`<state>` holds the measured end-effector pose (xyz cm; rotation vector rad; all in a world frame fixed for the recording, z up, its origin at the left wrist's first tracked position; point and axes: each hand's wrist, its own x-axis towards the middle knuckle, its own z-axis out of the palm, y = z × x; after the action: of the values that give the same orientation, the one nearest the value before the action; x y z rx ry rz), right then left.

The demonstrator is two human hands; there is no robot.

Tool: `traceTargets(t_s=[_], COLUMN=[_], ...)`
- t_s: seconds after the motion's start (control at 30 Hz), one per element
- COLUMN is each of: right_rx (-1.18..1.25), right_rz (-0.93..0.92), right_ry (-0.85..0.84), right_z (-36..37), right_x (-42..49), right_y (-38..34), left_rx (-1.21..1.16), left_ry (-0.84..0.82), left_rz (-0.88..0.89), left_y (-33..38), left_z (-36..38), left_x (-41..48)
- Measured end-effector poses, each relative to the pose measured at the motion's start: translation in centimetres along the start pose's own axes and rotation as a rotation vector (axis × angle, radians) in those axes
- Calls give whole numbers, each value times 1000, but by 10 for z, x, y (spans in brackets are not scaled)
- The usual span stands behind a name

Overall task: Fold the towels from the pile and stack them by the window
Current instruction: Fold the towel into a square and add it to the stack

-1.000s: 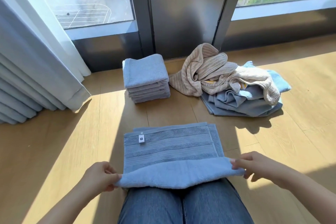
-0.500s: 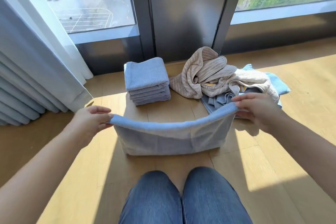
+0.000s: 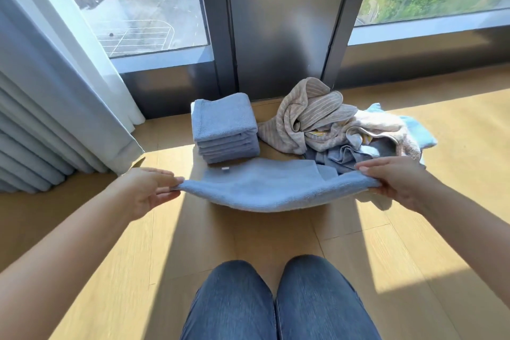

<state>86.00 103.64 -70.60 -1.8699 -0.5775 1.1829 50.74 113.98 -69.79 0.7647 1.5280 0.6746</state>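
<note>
I hold a folded light blue towel (image 3: 265,188) stretched level above the floor, in front of my knees. My left hand (image 3: 147,189) pinches its left end and my right hand (image 3: 392,181) pinches its right end. Just beyond it, a stack of folded blue towels (image 3: 225,127) stands on the floor by the window frame. To the right of the stack lies the pile of unfolded towels (image 3: 339,127), beige striped on top, blue ones underneath. The held towel hides the pile's near edge.
A grey and white curtain (image 3: 55,107) hangs at the left down to the wooden floor (image 3: 414,243). The dark window frame (image 3: 278,25) runs behind the stack. My knees in jeans (image 3: 276,301) fill the bottom centre.
Both hands lifted the folded towel off the floor and carried it forward and up, toward the stack. It hung down half a second ago and now lies nearly level between the hands.
</note>
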Motion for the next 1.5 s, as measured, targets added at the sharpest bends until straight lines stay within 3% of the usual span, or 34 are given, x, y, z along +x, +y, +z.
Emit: traceTargets(t_s=[0.13,0.37,0.5,0.67,0.87,1.0,1.33,1.5], right_rx=[-70,271,395,269,372,411,323,-13], right_rz=[77,13,-178,-440,-622,-646,-626,-638], right_ry=[-61,-115,-94,-77,-101,-125,-34,81], right_z=[0,2,0,-5,-4,-2,-16,-30], right_x=[1,-7,-13,-16,-24,-27,-23,-13], right_y=[7,-14,-32,-48,-90,-107,-109,-98], left_rx=[81,105,83,120,241,235,9,57], left_ry=[-29,-90,-109,-122,-71,-87,-55,-236], left_rz=[-151,-284,-217,-107,-155,-171,95,152], left_y=[-20,-26,-11,13,32,33,41,64], left_z=[-6,-13,-10,-7,3,11,24,16], left_x=[0,-3,-5,-8,-13,-16,-15,-27])
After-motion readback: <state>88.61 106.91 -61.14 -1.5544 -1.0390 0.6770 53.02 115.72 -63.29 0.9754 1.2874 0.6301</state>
